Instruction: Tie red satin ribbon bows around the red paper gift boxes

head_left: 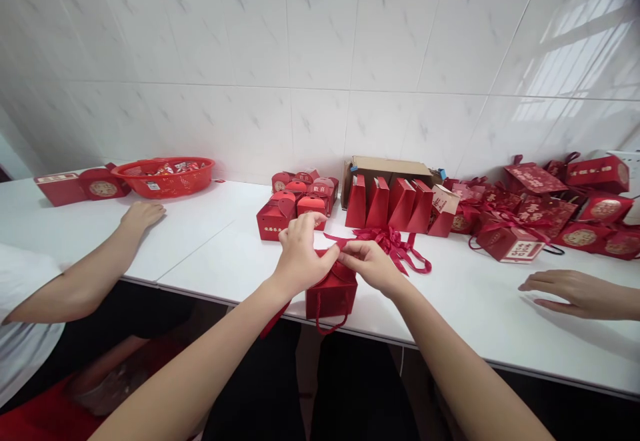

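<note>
Red gift box point(331, 299) sits lower centre of frame, at the counter's point(225, 264) near edge. Right hand point(369, 262): grip pinched on red ribbon point(341, 243) above it. Left hand point(300, 254) alongside; whether its grip closes, I can't tell.

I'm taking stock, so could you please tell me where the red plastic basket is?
In the head view, the red plastic basket stands on the left of the white table near the tiled wall, just right of red packaging.
</note>
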